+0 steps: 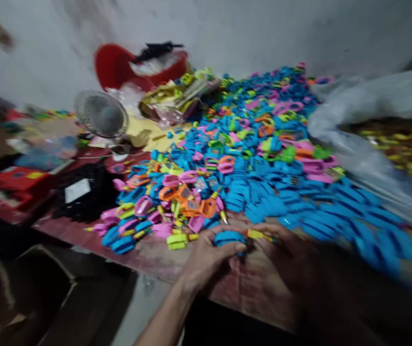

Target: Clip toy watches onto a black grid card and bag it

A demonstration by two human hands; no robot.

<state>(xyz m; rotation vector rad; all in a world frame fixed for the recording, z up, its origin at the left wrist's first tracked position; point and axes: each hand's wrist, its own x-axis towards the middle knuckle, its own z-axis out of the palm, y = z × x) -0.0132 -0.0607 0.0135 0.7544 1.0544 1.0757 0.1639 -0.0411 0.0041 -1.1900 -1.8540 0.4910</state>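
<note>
Bag [362, 156]: yellow pieces [404, 153] inside | left hand [206, 252]: blue piece [229, 237]

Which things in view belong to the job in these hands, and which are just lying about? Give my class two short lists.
Seemingly part of the job:
blue piece in the left hand
yellow piece in the right hand
coloured pieces heaped on the table

Seemingly just lying about:
fan
black bundle with a white label
red box

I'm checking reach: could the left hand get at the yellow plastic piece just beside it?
Probably yes: the yellow plastic piece lies close, its near side uncovered, though the left hand holds a blue plastic piece.
</note>
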